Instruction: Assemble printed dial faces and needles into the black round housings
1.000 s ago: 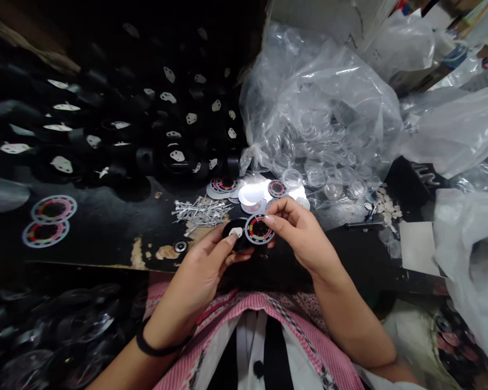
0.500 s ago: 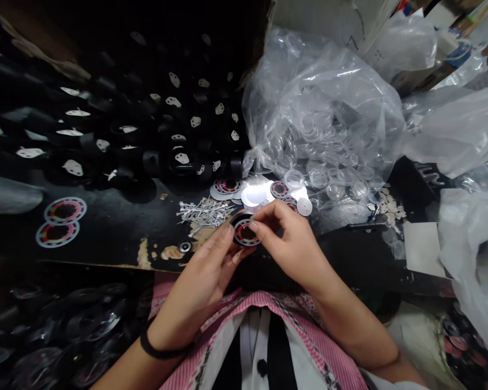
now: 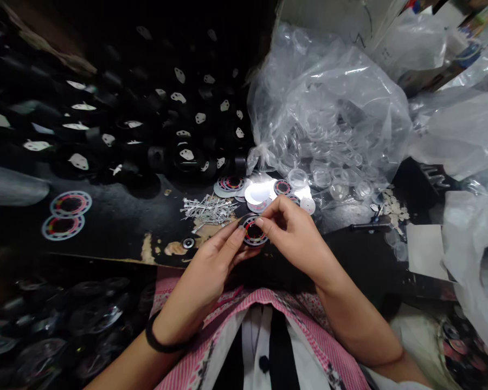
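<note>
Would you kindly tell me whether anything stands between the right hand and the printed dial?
Nothing visible does: the right hand has its thumb on the printed dial, which the left hand grips from the other side.

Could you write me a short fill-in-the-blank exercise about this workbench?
1. The left hand and right hand touch one printed disc; the band on the left wrist is coloured ____.
2. Two overlapping discs lie toward the bench's ____ side.
3. The bulging bag is made of clear ____.

Missing words: black; left; plastic.
</note>
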Demonstrator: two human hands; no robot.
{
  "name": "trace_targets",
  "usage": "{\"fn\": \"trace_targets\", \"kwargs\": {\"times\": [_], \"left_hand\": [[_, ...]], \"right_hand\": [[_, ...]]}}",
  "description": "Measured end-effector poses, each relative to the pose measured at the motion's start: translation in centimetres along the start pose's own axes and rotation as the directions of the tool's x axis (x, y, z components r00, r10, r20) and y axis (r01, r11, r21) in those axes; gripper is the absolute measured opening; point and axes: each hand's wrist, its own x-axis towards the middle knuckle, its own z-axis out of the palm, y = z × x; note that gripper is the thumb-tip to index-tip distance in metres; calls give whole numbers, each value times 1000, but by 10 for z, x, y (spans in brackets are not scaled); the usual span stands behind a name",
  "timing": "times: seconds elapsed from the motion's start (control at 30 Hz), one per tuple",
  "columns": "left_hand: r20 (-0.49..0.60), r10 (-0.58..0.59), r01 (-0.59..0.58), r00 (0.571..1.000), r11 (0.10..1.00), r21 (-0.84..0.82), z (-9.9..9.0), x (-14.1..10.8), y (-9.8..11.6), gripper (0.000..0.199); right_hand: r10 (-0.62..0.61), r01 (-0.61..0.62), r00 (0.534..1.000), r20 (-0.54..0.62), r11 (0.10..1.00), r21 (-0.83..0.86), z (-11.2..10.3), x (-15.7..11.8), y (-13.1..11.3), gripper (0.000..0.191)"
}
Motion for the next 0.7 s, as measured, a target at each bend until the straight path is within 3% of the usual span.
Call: {"fn": "trace_targets", "kwargs": {"times": [0.17,0.27,0.37,0.5,0.57,0.63,0.7], "left_hand": [[9,39,-39,999,999,16,-3,1,-4,41],[12,32,-32,999,998,48,-6,0,-8,44],[-25,20,-18,999,998,63,-16,-4,-13,47],[-165,38,-33,986,999,29,-37,-11,-19,43],[-254,82,-93,964,995,-30,-46,-14,-18,33],[-314,109,-140,943,987,-79,-49,-15,-15,25],[-319,104,-148,942,982,-116,-48,-15,-9,22]], "right_hand": [[17,-18,1000,-5,993,-115,2,-1,1,23],[36,-35,999,23,997,-70,6,-5,6,21],[12,-12,993,114,1000,-3,11,-8,11,10],[-117,158,951,286,979,-125,17,6,10,12],[-141,232,952,270,911,-341,22,18,7,13],[-133,239,967,216,767,-596,30,28,4,16],[-127,234,972,199,624,-746,41,34,1,18]]}}
